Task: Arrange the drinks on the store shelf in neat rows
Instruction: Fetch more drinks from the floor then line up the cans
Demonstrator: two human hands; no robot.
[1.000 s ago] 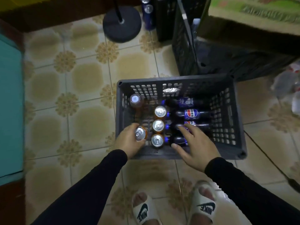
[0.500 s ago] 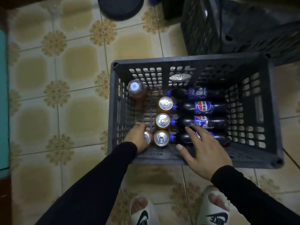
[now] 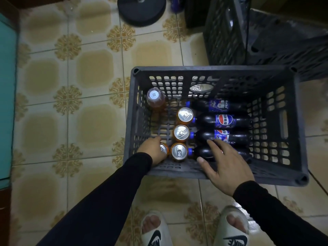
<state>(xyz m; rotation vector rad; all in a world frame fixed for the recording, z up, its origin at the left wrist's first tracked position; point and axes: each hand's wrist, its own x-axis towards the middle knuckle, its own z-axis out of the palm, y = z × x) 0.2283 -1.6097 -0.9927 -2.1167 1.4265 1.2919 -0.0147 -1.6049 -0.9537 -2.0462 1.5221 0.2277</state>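
Since half a second ago my view has slid left, so the crate [image 3: 300,121] now sits further right in frame, while both hands have kept their places inside it. My left hand [image 3: 154,151] has its fingers curled round the top of an upright can [image 3: 164,148] in the crate's near left corner, holding it; only a sliver of the silver lid shows past the knuckles. Just right of those fingers stand three more cans in a column running away from me: near [image 3: 179,151], middle [image 3: 181,132], far [image 3: 185,114], all upright with lids up. Beyond the left fingers, in the far left corner, an amber bottle [image 3: 155,97] stands upright. My right hand [image 3: 224,163] is spread wide, its straight fingers [image 3: 213,144] resting on the nearest of four dark cola bottles [image 3: 204,152]. These lie on their sides, long axes running left to right, blue caps pointing left at the cans; the other three [image 3: 221,136], [image 3: 223,121], [image 3: 215,105] lie stacked in a row beyond my right fingers.
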